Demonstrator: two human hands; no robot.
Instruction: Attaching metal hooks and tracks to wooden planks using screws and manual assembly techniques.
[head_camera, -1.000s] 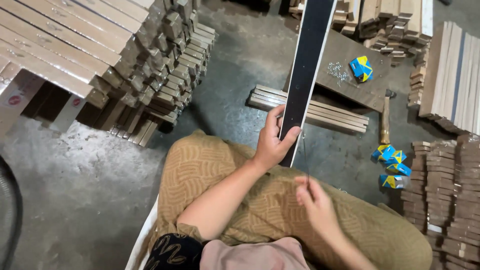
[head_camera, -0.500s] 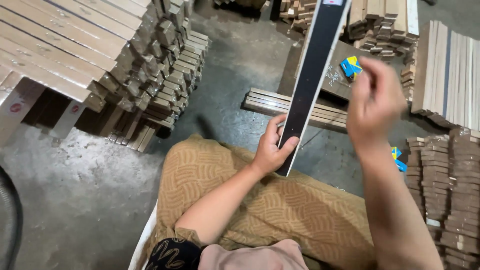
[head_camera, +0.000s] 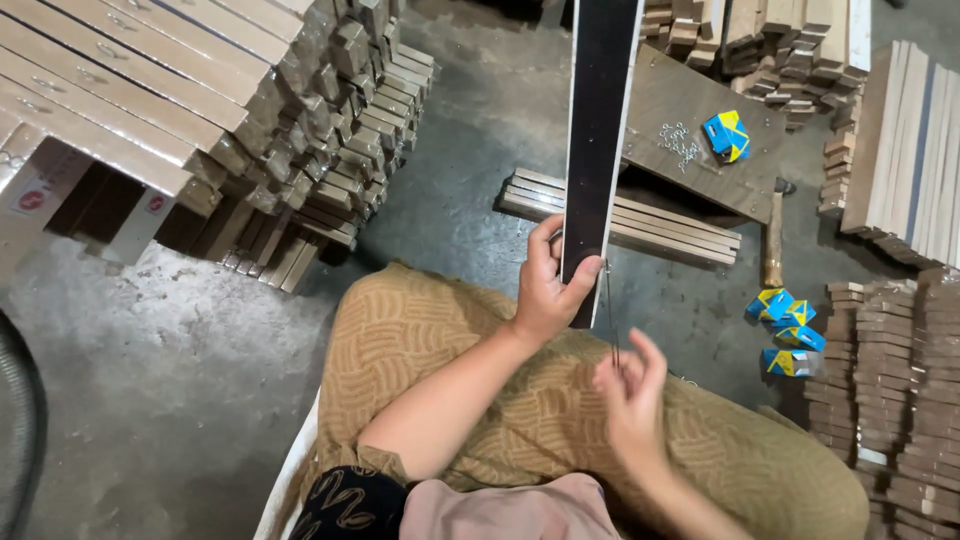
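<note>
Dropping from up beside the black strip, the right hand (head_camera: 630, 395) is now hovering just below the strip's bottom end, its fingers (head_camera: 640, 362) pinching a thin dark wire (head_camera: 611, 320) that is hanging from that end. Around the lower part of the long black strip (head_camera: 598, 140), the left hand (head_camera: 548, 285) is gripping closed, thumb on the front face, keeping it standing nearly upright above the lap. Beyond the strip, a wooden board (head_camera: 690, 150) is carrying loose screws (head_camera: 680, 140) and a blue-and-yellow box (head_camera: 727, 135). Right of the strip, a hammer (head_camera: 773, 235) is lying on the floor beside more small boxes (head_camera: 785, 325). Left of the strip, stacked wooden frames (head_camera: 200, 110) are rising.
</note>
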